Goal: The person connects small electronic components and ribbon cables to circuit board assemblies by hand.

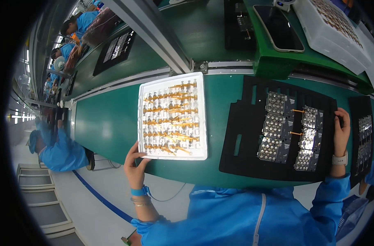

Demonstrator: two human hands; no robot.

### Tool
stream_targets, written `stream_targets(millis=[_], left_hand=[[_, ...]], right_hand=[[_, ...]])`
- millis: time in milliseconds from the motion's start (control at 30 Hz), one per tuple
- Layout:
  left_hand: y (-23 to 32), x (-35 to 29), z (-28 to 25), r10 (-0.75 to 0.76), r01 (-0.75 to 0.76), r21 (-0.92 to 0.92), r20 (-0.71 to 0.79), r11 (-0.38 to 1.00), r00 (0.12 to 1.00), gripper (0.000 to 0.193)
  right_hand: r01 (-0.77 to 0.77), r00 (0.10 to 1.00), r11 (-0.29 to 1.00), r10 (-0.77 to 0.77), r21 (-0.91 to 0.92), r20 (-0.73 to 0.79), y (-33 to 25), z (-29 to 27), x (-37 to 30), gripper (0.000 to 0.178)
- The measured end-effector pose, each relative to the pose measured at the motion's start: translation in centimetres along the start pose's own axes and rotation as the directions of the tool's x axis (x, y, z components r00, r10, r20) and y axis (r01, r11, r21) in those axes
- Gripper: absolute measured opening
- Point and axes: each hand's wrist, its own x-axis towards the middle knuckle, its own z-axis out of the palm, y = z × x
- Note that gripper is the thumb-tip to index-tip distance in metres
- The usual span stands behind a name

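A white tray (206, 143) lies on the green work surface, with rows of small orange-and-silver flex strips (170, 110) in it. At its near left corner, my left hand (134, 166) pinches the rim between thumb and fingers. To the right lies a flat black carrier board (244, 119), bearing two columns of small circuit boards (273, 126) dotted with round metal parts. Two orange strips (295, 133) stick out from the right column. My right hand (341, 133) grips the carrier's right edge with bent fingers, some of them partly hidden.
Behind the work surface runs a metal rail, with a slanted metal post (154, 37) rising from it. A phone (278, 28) lies on a green bin (273, 65) beside stacked white trays (330, 33). Another black carrier (361, 135) is at far right. Co-workers in blue (64, 151) sit at left.
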Motion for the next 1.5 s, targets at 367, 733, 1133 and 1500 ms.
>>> stream_targets(millis=[367,733,1133,1500], left_hand=[[10.7,3.2,5.3,0.275,-0.441,0.334,0.441,0.833,0.854,0.024],[10.2,6.5,6.8,0.256,-0.496,0.301,0.582,0.814,0.772,0.021],[9.9,8.6,8.1,0.218,-0.498,0.366,0.59,0.786,0.777,0.016],[10.0,9.0,8.1,0.15,-0.419,0.293,0.639,0.859,0.754,0.017]], right_hand=[[0.02,0.999,0.999,-0.019,-0.031,0.026,0.7,-0.2,0.5,0.015],[0.015,0.999,0.999,-0.014,-0.032,0.045,0.9,-0.4,0.5,0.014],[0.015,0.997,0.999,-0.012,-0.038,0.072,0.9,-0.6,0.5,0.014],[0.005,0.998,0.999,-0.003,-0.037,0.062,1.1,-0.5,0.5,0.014]])
